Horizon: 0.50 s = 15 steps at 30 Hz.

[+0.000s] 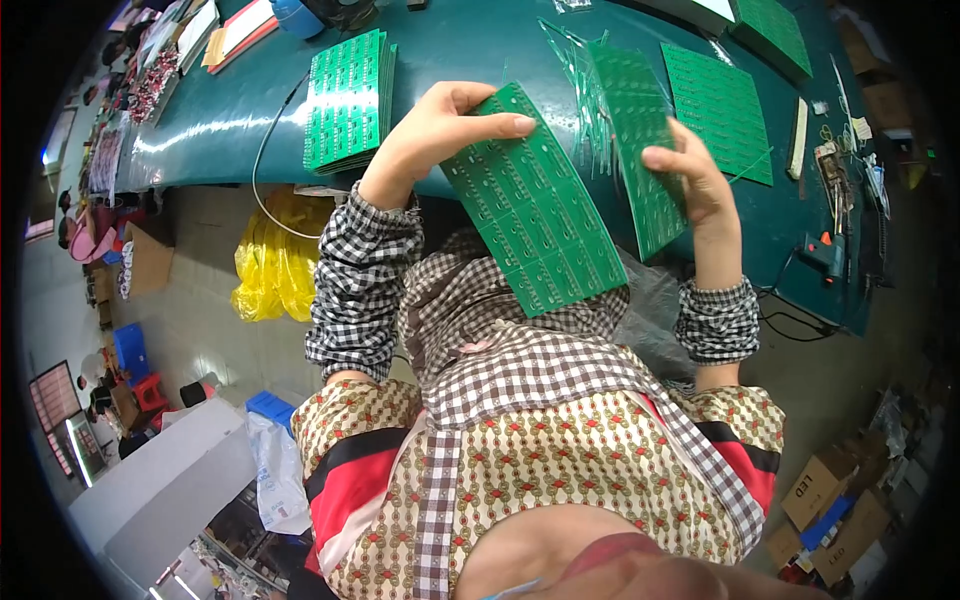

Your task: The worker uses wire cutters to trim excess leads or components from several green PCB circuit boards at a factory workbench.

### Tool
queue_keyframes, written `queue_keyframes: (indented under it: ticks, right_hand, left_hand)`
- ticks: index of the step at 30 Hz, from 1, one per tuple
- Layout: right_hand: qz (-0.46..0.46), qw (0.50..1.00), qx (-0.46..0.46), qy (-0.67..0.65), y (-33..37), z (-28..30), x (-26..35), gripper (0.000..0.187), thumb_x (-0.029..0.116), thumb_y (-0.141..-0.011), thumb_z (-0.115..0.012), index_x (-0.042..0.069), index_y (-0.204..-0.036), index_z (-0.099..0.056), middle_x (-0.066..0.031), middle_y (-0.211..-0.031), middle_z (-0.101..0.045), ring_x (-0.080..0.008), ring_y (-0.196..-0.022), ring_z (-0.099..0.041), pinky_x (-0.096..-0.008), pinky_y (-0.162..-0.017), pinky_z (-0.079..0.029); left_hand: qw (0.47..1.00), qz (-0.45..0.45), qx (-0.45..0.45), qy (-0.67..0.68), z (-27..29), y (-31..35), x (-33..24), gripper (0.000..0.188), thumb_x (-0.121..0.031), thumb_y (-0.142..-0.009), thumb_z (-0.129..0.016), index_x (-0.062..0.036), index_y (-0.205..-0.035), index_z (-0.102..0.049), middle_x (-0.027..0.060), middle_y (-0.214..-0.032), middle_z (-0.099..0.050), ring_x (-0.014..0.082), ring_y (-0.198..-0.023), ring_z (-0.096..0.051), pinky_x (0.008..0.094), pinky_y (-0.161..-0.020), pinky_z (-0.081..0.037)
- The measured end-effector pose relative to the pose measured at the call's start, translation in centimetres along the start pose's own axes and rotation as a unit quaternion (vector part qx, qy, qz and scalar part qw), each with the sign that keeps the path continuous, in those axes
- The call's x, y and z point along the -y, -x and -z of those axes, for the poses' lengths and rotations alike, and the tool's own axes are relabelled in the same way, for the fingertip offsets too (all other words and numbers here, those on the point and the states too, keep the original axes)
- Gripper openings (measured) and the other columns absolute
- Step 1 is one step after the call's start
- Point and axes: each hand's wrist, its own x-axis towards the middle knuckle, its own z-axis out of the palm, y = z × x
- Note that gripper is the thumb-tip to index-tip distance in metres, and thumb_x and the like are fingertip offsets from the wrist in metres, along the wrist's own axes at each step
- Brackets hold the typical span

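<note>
My left hand (450, 125) grips a green circuit board panel (540, 210) by its upper end, thumb on the face. The panel slants down over my lap, past the table's front edge. In my right hand (695, 170) is a second green circuit board panel (640, 140), tilted steeply, with my thumb on its near face. The two panels are apart. Thin green board strips (575, 80) lie in a loose pile on the table just behind them. Left of my left hand stands a stack of green panels (345, 100).
The table (230, 130) has a dark green top. At its right lie another green panel (720, 110), a taller stack of boards (772, 38), a pale bar (798, 138) and hand tools (832, 170). A cable (265, 165) loops over the front edge near a yellow plastic bag (280, 260).
</note>
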Motion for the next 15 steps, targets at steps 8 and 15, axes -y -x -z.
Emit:
queue_keyframes:
  ticks: [8, 15]
  right_hand:
    - [0.057, 0.990, -0.132, 0.008, 0.2, 2.4, 0.4, 0.043, 0.012, -0.078, -0.067, -0.002, -0.114, -0.049, -0.0095, -0.103, -0.060, -0.0158, -0.089, -0.059, -0.0279, -0.079, -0.049]
    - [0.073, 0.991, -0.102, -0.048, -0.6, 0.8, -0.5, 0.047, 0.011, -0.080, -0.065, -0.001, -0.121, -0.046, -0.0087, -0.108, -0.058, -0.0149, -0.096, -0.056, -0.0277, -0.082, -0.047]
  left_hand:
    - [0.987, 0.047, -0.101, -0.118, 1.8, -4.4, 6.4, 0.040, -0.034, -0.069, -0.074, 0.0008, -0.087, -0.065, 0.0083, -0.076, -0.065, 0.0139, -0.067, -0.062, 0.0267, -0.063, -0.049]
    - [0.935, 0.026, -0.191, -0.297, 3.1, -6.6, 7.6, 0.043, -0.035, -0.071, -0.074, -0.0009, -0.093, -0.063, 0.0085, -0.076, -0.063, 0.0125, -0.071, -0.061, 0.0251, -0.064, -0.048]
